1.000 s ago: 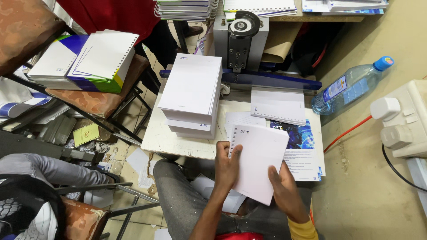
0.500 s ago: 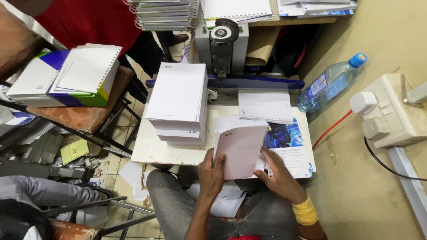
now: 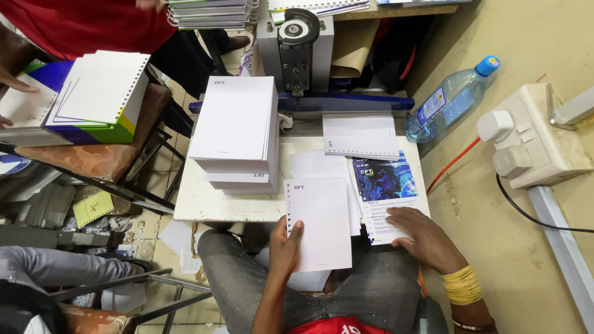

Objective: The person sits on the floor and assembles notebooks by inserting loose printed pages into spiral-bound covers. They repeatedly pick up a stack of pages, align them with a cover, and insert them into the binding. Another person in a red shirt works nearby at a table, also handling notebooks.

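My left hand (image 3: 283, 249) grips a white punched booklet (image 3: 318, 222) by its left edge and holds it over my lap at the table's front. My right hand (image 3: 422, 239) rests flat on a stack of sheets with blue printed covers (image 3: 385, 188) at the table's front right corner. A tall pile of white booklets (image 3: 238, 131) stands on the left half of the small white table (image 3: 204, 207). Another white punched stack (image 3: 360, 136) lies at the back right, in front of the grey punching machine (image 3: 296, 46).
A plastic water bottle (image 3: 450, 99) lies on the floor right of the table. A white socket block (image 3: 532, 139) with plugs and cables sits further right. On the left, stacked booklets (image 3: 99, 93) rest on a chair, with another person's hand (image 3: 15, 83) beside them.
My right hand has let go of the booklet and dropped onto the blue printed sheets. The left hand alone holds the booklet, now lowered and flatter over my lap.
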